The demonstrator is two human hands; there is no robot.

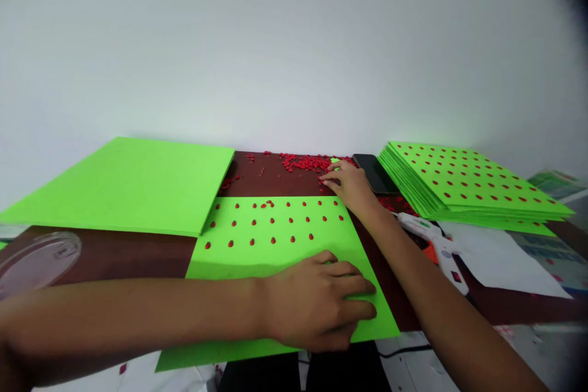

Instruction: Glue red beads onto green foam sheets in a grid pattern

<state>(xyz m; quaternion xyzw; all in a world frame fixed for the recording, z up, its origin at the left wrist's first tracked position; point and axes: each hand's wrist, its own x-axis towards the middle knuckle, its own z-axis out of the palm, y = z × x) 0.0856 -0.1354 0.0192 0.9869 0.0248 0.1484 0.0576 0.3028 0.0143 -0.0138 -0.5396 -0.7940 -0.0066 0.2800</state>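
A bright green sheet (pixel 257 263) lies before me, with rows of small red beads (pixel 272 240) across its far half. My left hand (pixel 321 303) rests flat on the near right part of this sheet, fingers spread and holding nothing. Beyond its far edge, my right hand (pixel 346 180) reaches to the loose red beads (pixel 305 163) scattered on the brown table. Its thumb and index finger are pinched at a single red bead (pixel 320 180). A small green piece (pixel 335 160) shows behind those fingers.
On the left is a plain green stack (pixel 133 184); at right, a stack of red-dotted green sheets (pixel 463 177). A black phone (pixel 374 173) lies beside the beads. Near my right forearm are a white glue gun (pixel 436 242) and white paper (pixel 500 257). A clear round lid (pixel 39 260) sits left.
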